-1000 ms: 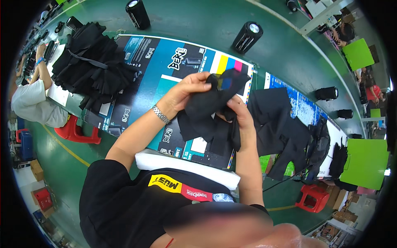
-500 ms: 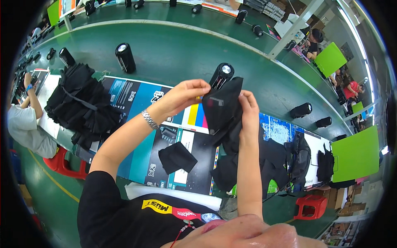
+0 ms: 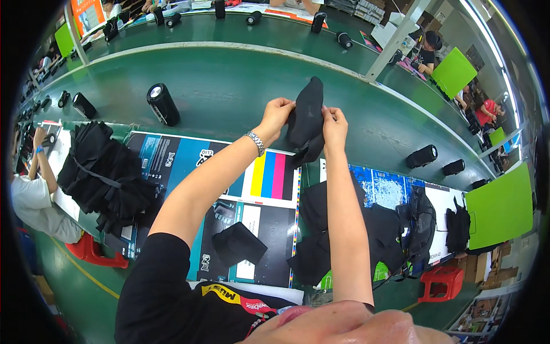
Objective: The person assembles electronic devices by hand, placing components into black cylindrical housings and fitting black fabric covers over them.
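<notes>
A black cloth pouch (image 3: 308, 117) is stretched upright between my two hands over the green bench. My left hand (image 3: 275, 118) pinches its left edge, and my right hand (image 3: 334, 127) pinches the right one. Its sides look filled out. The black cylindrical speaker that stood at this spot is hidden, inside or behind the cloth; I cannot tell which. On the printed sheets below lies a flat black pouch (image 3: 239, 245). More black pouches (image 3: 321, 209) lie loosely under and beside my right forearm.
A large bundle of black pouches (image 3: 103, 175) rests at the left. Black cylindrical speakers (image 3: 162, 104) stand or lie along the green conveyor (image 3: 229, 74). At the right are a black mesh bag (image 3: 421, 223) and a green panel (image 3: 499, 209). A co-worker (image 3: 37, 195) sits far left.
Both hands have moved forward with the black pouch, which now stands taller and fuller. The speaker seen behind it before is out of sight. The view has shifted slightly.
</notes>
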A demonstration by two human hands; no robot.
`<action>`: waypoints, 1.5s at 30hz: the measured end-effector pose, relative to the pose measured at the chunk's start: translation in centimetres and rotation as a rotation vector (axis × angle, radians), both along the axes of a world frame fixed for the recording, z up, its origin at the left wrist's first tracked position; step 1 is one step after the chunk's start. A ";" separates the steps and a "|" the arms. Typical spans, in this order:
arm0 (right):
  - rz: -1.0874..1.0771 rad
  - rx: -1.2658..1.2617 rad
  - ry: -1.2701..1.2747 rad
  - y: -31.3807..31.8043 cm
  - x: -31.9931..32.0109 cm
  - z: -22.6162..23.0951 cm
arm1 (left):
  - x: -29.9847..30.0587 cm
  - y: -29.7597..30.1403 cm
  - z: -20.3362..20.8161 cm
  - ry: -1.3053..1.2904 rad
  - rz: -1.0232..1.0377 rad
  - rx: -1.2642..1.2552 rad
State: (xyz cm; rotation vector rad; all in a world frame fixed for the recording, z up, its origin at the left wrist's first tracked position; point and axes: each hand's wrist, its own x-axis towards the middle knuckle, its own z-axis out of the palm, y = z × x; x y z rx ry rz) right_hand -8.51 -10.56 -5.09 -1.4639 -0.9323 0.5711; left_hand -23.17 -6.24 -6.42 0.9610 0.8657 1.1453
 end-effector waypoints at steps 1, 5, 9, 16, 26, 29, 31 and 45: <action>-0.003 -0.006 0.009 0.6 0.5 -0.3 | 0.2 0.5 -0.3 0.009 -0.003 -0.006; 0.178 -0.302 0.187 2.8 5.9 -4.1 | 1.2 0.6 0.1 0.102 -0.209 -0.255; 0.142 -0.361 -0.054 3.5 5.9 -3.7 | -0.4 3.8 -0.2 0.579 -0.305 0.114; 0.037 -0.389 -0.357 4.9 5.4 -4.8 | 4.1 4.6 0.8 0.132 -0.472 -0.105; 0.143 -0.405 -0.412 3.7 7.3 -6.3 | 6.1 10.3 -11.1 0.596 -0.107 0.447; 0.089 -0.523 -0.528 2.2 8.2 -6.4 | 7.2 8.6 -13.0 1.227 0.102 1.051; -0.035 -0.691 -0.702 1.2 7.3 -6.6 | 7.0 7.2 -13.9 1.030 0.073 0.967; -0.106 -0.536 -0.773 0.5 6.4 -1.8 | 3.4 0.7 5.4 1.008 -0.320 0.959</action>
